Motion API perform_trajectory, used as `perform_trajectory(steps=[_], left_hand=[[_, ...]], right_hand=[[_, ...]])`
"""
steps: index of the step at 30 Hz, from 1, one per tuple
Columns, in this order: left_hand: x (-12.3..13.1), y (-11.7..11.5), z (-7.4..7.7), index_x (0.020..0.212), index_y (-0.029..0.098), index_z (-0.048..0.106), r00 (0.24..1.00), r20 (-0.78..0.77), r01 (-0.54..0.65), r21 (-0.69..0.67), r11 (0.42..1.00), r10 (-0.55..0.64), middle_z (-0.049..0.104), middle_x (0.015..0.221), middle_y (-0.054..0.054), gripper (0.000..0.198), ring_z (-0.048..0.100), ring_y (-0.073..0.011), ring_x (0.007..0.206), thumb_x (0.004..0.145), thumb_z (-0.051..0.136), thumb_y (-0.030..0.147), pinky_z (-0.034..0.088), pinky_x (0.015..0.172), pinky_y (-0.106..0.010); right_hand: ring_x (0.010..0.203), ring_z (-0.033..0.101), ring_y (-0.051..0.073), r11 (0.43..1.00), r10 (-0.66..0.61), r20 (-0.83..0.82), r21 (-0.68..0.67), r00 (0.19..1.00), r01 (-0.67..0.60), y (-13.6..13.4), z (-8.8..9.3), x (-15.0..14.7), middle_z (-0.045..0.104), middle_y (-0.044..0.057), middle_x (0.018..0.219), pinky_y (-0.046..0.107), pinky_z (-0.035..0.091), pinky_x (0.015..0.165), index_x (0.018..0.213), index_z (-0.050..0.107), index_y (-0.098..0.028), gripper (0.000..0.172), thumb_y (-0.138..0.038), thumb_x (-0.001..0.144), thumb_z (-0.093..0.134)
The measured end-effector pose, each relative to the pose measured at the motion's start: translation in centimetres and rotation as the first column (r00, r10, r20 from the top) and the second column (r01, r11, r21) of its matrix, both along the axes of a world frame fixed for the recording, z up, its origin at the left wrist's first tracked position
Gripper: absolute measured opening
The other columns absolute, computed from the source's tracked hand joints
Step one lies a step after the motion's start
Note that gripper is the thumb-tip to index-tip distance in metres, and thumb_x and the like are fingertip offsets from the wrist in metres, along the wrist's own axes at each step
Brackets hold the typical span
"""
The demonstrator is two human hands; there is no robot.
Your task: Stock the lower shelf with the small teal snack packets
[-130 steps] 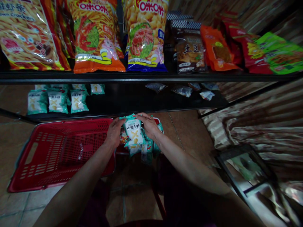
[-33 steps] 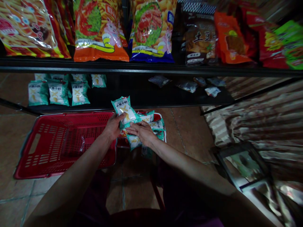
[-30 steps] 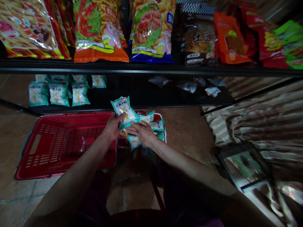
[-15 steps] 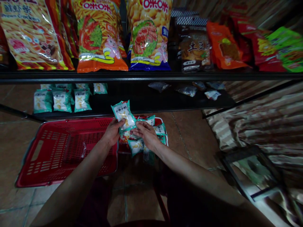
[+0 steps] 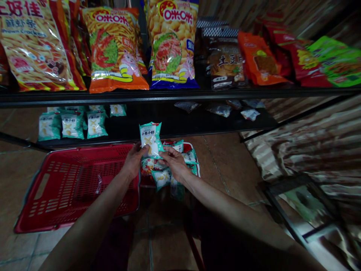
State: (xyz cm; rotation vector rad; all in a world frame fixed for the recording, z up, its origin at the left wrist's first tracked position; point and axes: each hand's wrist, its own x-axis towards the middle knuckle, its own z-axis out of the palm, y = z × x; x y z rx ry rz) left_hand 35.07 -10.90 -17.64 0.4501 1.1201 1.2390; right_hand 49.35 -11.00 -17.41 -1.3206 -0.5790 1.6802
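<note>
A teal and white snack bag (image 5: pixel 150 137) is held nearly upright in front of the lower shelf's edge. My left hand (image 5: pixel 134 160) grips its lower left side, thumb on the front. The fingers of my right hand (image 5: pixel 175 162) pinch its lower right edge. Beneath and beside the hands, a small red basket with a pale rim (image 5: pixel 198 169) holds several similar packets (image 5: pixel 163 177). To its left lies a larger red basket (image 5: pixel 64 150) with a small clear piece of plastic inside.
On the lower shelf (image 5: pixel 158 136), several teal bags (image 5: pixel 72 124) stand at the left and small silvery packets (image 5: pixel 221 109) lie at the right. Large snack bags (image 5: pixel 113 52) line the upper shelf (image 5: pixel 169 96). A framed object (image 5: pixel 303 203) is at the right, near a striped curtain (image 5: pixel 310 139).
The held bag has turned more upright and shifted slightly right, with both hands still on it. The view has shifted slightly.
</note>
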Motion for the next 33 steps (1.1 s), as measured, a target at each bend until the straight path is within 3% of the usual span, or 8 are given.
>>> perform_trajectory(steps=[4, 9, 12, 16, 21, 26, 33], left_hand=[[0.2, 0.2, -0.6, 0.088, 0.019, 0.06, 0.963, -0.221, -0.132, 0.11, 0.985, 0.154, 0.066, 0.093, -0.003, 0.036, 0.061, -0.0152, 0.083, 0.057, 0.078, 0.022, 0.047, 0.077, -0.028], [0.3, 0.3, -0.6, 0.093, 0.021, 0.058, 0.943, -0.292, -0.099, 0.209, 0.973, 0.158, 0.064, 0.092, -0.001, 0.036, 0.06, -0.0142, 0.082, 0.061, 0.074, 0.019, 0.047, 0.074, -0.027], [0.3, 0.2, -0.3, 0.088, 0.021, 0.06, 0.966, -0.227, -0.076, 0.203, 0.976, 0.122, 0.065, 0.088, -0.001, 0.028, 0.06, -0.0142, 0.081, 0.064, 0.072, 0.021, 0.048, 0.075, -0.028], [0.4, 0.1, 0.1, 0.086, 0.021, 0.062, 0.981, -0.167, -0.072, 0.152, 0.986, 0.098, 0.065, 0.093, -0.003, 0.024, 0.061, -0.0169, 0.085, 0.066, 0.072, 0.029, 0.05, 0.076, -0.031], [0.3, 0.3, 0.5, 0.094, 0.023, 0.059, 0.977, -0.154, -0.11, 0.208, 0.972, 0.144, 0.063, 0.095, -0.002, 0.032, 0.061, -0.0164, 0.086, 0.067, 0.073, 0.034, 0.052, 0.077, -0.033], [0.3, 0.5, 0.1, 0.084, 0.022, 0.054, 0.97, -0.075, -0.215, 0.178, 0.96, 0.232, 0.063, 0.084, 0.002, 0.031, 0.061, -0.0132, 0.079, 0.064, 0.075, 0.034, 0.052, 0.077, -0.033], [0.6, 0.7, 0.0, 0.077, 0.02, 0.054, 0.945, 0.051, -0.328, 0.113, 0.938, 0.324, 0.064, 0.078, 0.002, 0.031, 0.061, -0.0126, 0.072, 0.061, 0.077, 0.033, 0.051, 0.073, -0.031]], right_hand=[[0.056, 0.052, 0.007, 0.998, 0.024, 0.114, 0.058, 0.993, -0.031, 0.2, -0.3, 0.1, 0.053, -0.007, 0.064, 0.02, 0.047, 0.053, 0.079, 0.061, -0.021, 0.03, -0.029, 0.054, 0.075], [0.053, 0.049, 0.009, 0.956, 0.066, 0.309, 0.253, 0.949, -0.149, 0.7, -1.2, 0.6, 0.052, -0.007, 0.065, 0.022, 0.043, 0.053, 0.081, 0.058, -0.023, 0.02, -0.033, 0.065, 0.065], [0.06, 0.05, 0.011, 0.895, 0.013, 0.515, 0.376, 0.857, -0.239, 1.0, -1.5, 1.0, 0.052, -0.005, 0.068, 0.023, 0.042, 0.059, 0.084, 0.059, -0.023, 0.016, -0.03, 0.07, 0.06], [0.07, 0.053, 0.013, 0.784, -0.078, 0.735, 0.463, 0.673, -0.414, 1.1, -1.0, 1.6, 0.055, -0.001, 0.076, 0.024, 0.042, 0.067, 0.093, 0.061, -0.021, 0.019, -0.023, 0.075, 0.056], [0.075, 0.055, 0.016, 0.671, -0.136, 0.863, 0.441, 0.486, -0.596, 1.0, -0.2, 2.0, 0.057, 0.003, 0.082, 0.027, 0.043, 0.071, 0.097, 0.061, -0.021, 0.02, -0.017, 0.078, 0.053], [0.083, 0.055, 0.019, 0.568, -0.185, 0.929, 0.368, 0.321, -0.736, 0.8, -0.3, 2.2, 0.057, 0.006, 0.09, 0.029, 0.045, 0.076, 0.101, 0.061, -0.021, 0.021, -0.017, 0.083, 0.049], [0.093, 0.054, 0.021, 0.5, -0.245, 0.961, 0.238, 0.127, -0.833, 0.3, 0.0, 1.8, 0.057, 0.007, 0.093, 0.03, 0.046, 0.08, 0.105, 0.059, -0.02, 0.024, -0.015, 0.084, 0.047]])
